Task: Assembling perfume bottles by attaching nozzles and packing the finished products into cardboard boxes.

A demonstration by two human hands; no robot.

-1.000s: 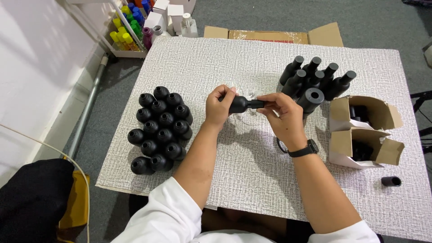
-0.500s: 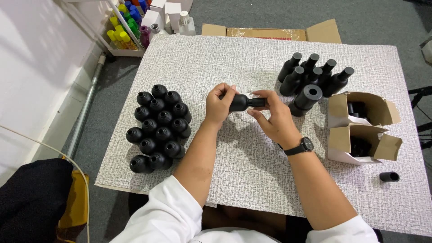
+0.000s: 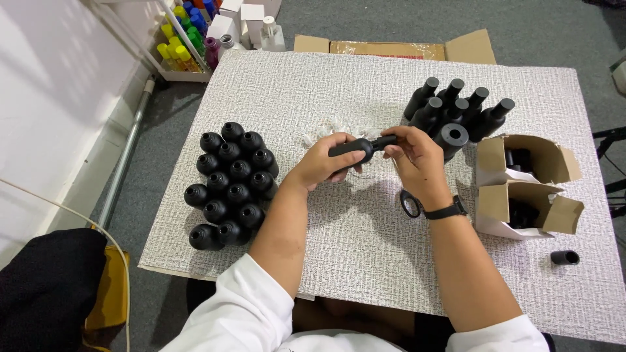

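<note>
Head view: a person works at a tabletop (image 3: 365,261) covered in a pale textured sheet. At centre, the left hand (image 3: 324,163) is clamped around the body of a black bottle (image 3: 355,148) held on its side above the surface, neck pointing toward 3 o'clock. The right hand (image 3: 417,160) has its fingertips pinched on the bottle's neck end; a dark wristwatch (image 3: 447,210) sits on that wrist. Whether a separate cap is between those fingers cannot be told.

At 9 o'clock from the hands stands a tight cluster of capless black bottles (image 3: 229,182), upright, touching one another. At 2 o'clock stands a smaller group of capped black bottles (image 3: 456,107), and a wider black tube (image 3: 451,138) just beside the right hand. A heap of small white pieces (image 3: 326,127) lies just beyond the left hand at 12 o'clock.

At 3 o'clock lie two open cardboard boxes (image 3: 521,182) with dark items inside. A lone black cap (image 3: 565,257) lies at 4 o'clock, well apart. Scissor handles (image 3: 409,203) show beneath the right wrist.
</note>
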